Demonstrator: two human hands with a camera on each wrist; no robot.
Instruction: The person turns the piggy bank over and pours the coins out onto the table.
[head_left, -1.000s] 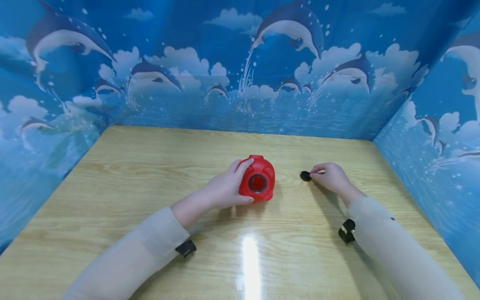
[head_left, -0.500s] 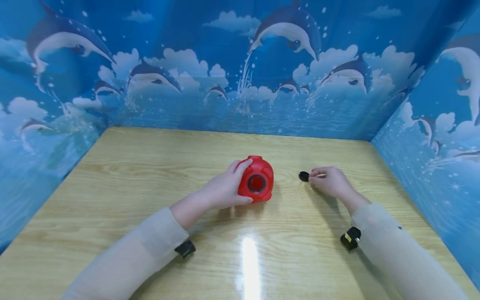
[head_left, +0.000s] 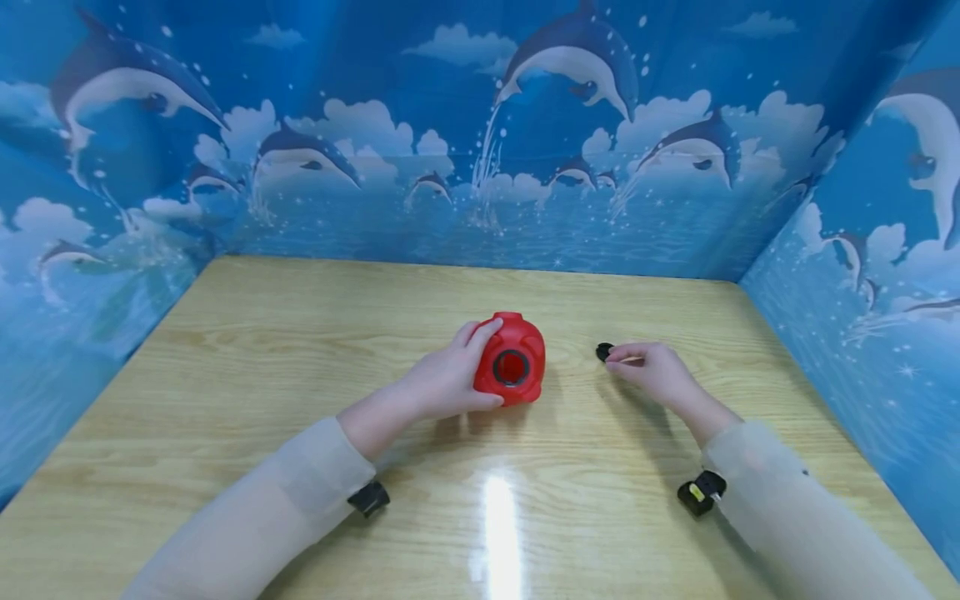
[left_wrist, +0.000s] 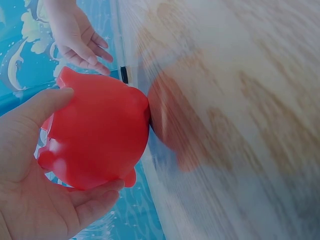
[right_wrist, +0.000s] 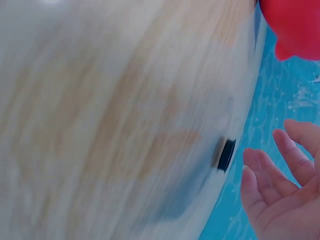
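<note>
My left hand (head_left: 450, 375) grips a red piggy bank (head_left: 531, 342) from its left side, thumb and fingers spread around it. A round, dark-rimmed hole in the piggy bank faces me. In the left wrist view, the rounded body of the piggy bank (left_wrist: 102, 130) touches the table. To the right lies a small round black cap (head_left: 602, 351) on the tabletop. Just over it is my right hand (head_left: 656, 371), its fingertips hiding part of the cap. The right wrist view shows the fingers loosely bent and apart from the cap (right_wrist: 227, 155), holding nothing.
The wooden table (head_left: 300, 317) reflects a bright light strip near its front. A blue dolphin-print curtain (head_left: 420, 217) hangs behind the table and along both sides. A small black device (head_left: 701, 493) is strapped at the right wrist, another (head_left: 369, 498) at the left.
My right hand has shifted slightly left and nearer to me, and its fingertips now cover part of the black cap. The left hand keeps its hold on the piggy bank.
</note>
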